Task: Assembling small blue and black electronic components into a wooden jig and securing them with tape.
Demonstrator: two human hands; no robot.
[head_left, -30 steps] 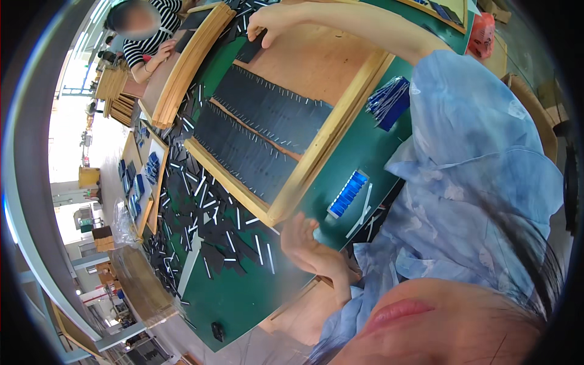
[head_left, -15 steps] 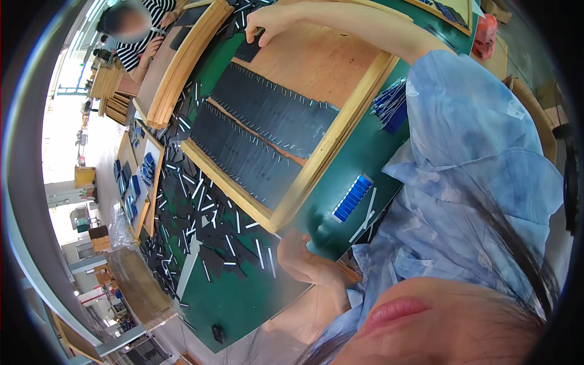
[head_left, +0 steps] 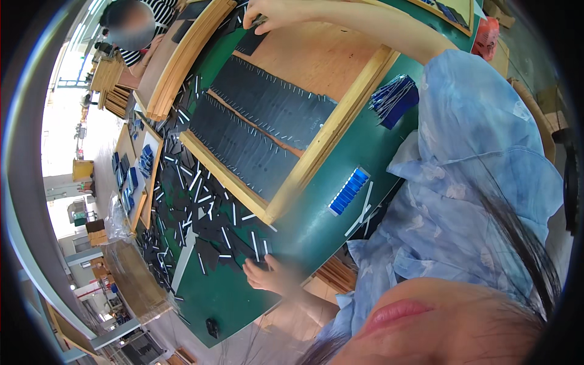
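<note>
My right hand (head_left: 266, 15) is at the far end of a wooden-framed plywood board (head_left: 325, 52), its fingers curled around something too small to make out. Just beneath those fingers lies a short dark piece (head_left: 250, 42). Two rows of overlapping dark strips with white ends (head_left: 267, 91) cover much of the board. Low in the view, my left hand (head_left: 267, 278), slightly blurred, hovers with fingers spread over the near edge of a heap of loose black and white strips (head_left: 210, 243). Nothing shows in its grasp.
The green table (head_left: 237, 310) bears a row of blue blocks (head_left: 348, 191), a bundle of blue strips with white ends (head_left: 395, 100) and a small black object (head_left: 212, 327). Stacked wooden frames (head_left: 185, 64) stand at the far left, beside a person in a striped top (head_left: 161, 15).
My left hand has moved left and down from the frame's corner toward the loose strips, and its fingers have spread. My right hand has lifted slightly from the short dark piece.
</note>
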